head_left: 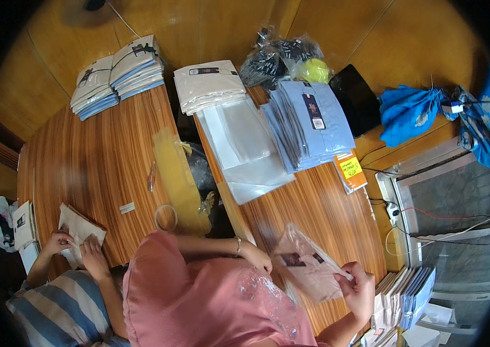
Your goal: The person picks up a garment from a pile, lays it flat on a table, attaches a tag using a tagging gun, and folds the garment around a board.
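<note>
A folded beige shirt in a clear plastic bag [308, 263] is tilted in front of me at the table's near edge. My right hand [356, 289] pinches its right edge between thumb and fingers. Close by the bag's left edge, my left hand [255, 257] has its fingers curled in; whatever they grip is hidden. Dark labels show through the plastic on the shirt's front.
Blue bagged shirts [326, 121] and clear plastic sleeves [245, 150] lie on the table [320, 202], beside beige shirts [207, 87]. An orange booklet [350, 172] sits near the right edge. At left, a co-worker's hands [92, 254] fold a beige item [77, 228].
</note>
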`<action>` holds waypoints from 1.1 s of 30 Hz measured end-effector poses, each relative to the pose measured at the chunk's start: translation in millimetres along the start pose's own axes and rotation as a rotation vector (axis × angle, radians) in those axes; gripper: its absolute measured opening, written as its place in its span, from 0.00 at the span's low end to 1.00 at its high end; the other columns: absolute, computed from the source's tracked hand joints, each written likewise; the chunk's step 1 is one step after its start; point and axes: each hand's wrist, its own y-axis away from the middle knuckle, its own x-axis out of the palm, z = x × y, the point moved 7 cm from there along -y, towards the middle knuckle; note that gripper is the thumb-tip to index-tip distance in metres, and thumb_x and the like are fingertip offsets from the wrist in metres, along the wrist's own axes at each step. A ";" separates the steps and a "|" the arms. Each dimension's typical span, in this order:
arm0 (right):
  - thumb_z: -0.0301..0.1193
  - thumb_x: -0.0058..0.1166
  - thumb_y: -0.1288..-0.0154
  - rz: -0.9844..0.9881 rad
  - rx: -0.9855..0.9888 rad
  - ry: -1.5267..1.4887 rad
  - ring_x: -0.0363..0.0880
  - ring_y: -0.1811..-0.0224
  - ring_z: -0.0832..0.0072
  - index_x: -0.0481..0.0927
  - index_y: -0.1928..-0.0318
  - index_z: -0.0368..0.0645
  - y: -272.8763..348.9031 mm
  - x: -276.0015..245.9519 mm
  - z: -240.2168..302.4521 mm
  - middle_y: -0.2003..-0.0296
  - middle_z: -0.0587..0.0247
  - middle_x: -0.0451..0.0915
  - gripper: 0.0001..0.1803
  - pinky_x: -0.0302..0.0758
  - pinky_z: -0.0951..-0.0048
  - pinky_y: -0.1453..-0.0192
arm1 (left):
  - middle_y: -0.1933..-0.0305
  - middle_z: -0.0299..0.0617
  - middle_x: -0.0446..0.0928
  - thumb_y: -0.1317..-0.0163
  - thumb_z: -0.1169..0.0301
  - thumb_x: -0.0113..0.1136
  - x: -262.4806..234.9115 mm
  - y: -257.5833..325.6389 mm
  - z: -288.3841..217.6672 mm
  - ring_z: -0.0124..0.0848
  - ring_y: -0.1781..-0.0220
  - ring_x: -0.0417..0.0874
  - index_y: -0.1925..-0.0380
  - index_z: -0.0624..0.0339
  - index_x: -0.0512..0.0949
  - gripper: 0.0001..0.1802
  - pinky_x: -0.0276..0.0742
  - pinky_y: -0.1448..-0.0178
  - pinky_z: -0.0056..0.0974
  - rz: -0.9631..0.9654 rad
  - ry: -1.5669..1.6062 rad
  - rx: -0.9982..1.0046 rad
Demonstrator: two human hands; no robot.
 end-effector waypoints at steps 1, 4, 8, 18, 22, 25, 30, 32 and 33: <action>0.22 0.63 0.52 -0.034 -0.052 0.023 0.70 0.86 0.81 0.75 0.70 0.36 -7.9 -8.3 26.9 0.81 0.59 0.77 0.10 0.65 0.76 0.82 | 0.60 0.50 0.80 0.41 0.43 0.51 -9.6 7.3 -0.5 0.37 0.61 0.79 0.58 0.69 0.76 0.34 0.73 0.55 0.40 -0.070 -0.046 -0.041; 0.24 0.65 0.53 -0.331 -0.149 -0.133 0.67 0.86 0.83 0.75 0.71 0.35 -24.6 -35.9 74.8 0.81 0.62 0.77 0.11 0.63 0.78 0.83 | 0.46 0.51 0.73 0.45 0.39 0.54 -64.7 39.3 37.7 0.39 0.52 0.76 0.44 0.68 0.65 0.43 0.71 0.51 0.39 -0.653 -0.101 0.088; 0.37 0.69 0.55 -0.666 -0.208 -0.350 0.65 0.79 0.85 0.73 0.72 0.37 -74.0 -61.9 96.3 0.77 0.70 0.70 0.20 0.60 0.84 0.76 | 0.41 0.45 0.68 0.51 0.47 0.65 -138.2 110.9 52.4 0.34 0.41 0.68 0.39 0.64 0.56 0.47 0.66 0.40 0.39 -1.186 0.417 0.454; 0.35 0.56 0.41 0.070 -0.530 -0.411 0.66 0.39 0.65 0.65 0.41 0.36 -190.3 -7.1 132.2 0.43 0.55 0.69 0.29 0.60 0.66 0.36 | 0.37 0.46 0.62 0.36 0.63 0.52 -296.7 372.8 12.7 0.39 0.39 0.68 0.36 0.55 0.52 0.31 0.68 0.38 0.46 -2.041 0.648 1.207; 0.27 0.54 0.40 0.264 -0.339 -0.308 0.73 0.47 0.67 0.72 0.48 0.36 -184.5 51.8 62.6 0.51 0.54 0.75 0.19 0.67 0.69 0.42 | 0.42 0.47 0.66 0.42 0.67 0.60 -357.4 465.4 112.5 0.37 0.43 0.69 0.39 0.61 0.54 0.35 0.68 0.42 0.39 -2.152 0.561 0.825; 0.28 0.54 0.40 0.260 -0.070 -0.457 0.74 0.49 0.67 0.73 0.49 0.35 -168.2 88.0 -14.3 0.53 0.54 0.77 0.18 0.68 0.69 0.43 | 0.45 0.53 0.68 0.50 0.64 0.65 -375.1 489.5 195.4 0.41 0.45 0.71 0.41 0.70 0.56 0.40 0.67 0.41 0.42 -2.267 0.453 0.204; 0.29 0.53 0.38 0.185 0.178 -0.450 0.76 0.52 0.69 0.73 0.49 0.35 -120.9 103.8 -92.1 0.56 0.56 0.78 0.17 0.69 0.72 0.45 | 0.42 0.59 0.67 0.60 0.58 0.70 -380.2 514.4 236.1 0.49 0.42 0.69 0.43 0.72 0.60 0.47 0.65 0.38 0.44 -2.318 0.100 -0.487; 0.28 0.52 0.37 0.131 0.312 -0.518 0.76 0.52 0.70 0.73 0.49 0.36 -92.4 102.3 -117.0 0.56 0.57 0.79 0.17 0.69 0.72 0.46 | 0.42 0.59 0.67 0.60 0.57 0.70 -385.6 481.2 224.4 0.49 0.41 0.68 0.42 0.69 0.60 0.47 0.64 0.37 0.43 -2.151 -0.018 -0.798; 0.28 0.52 0.37 0.104 0.329 -0.587 0.75 0.52 0.71 0.73 0.49 0.36 -87.1 103.2 -125.6 0.57 0.58 0.78 0.17 0.69 0.72 0.46 | 0.42 0.55 0.67 0.56 0.62 0.68 -382.9 489.0 226.7 0.44 0.40 0.68 0.39 0.65 0.57 0.45 0.64 0.37 0.41 -2.164 -0.027 -0.824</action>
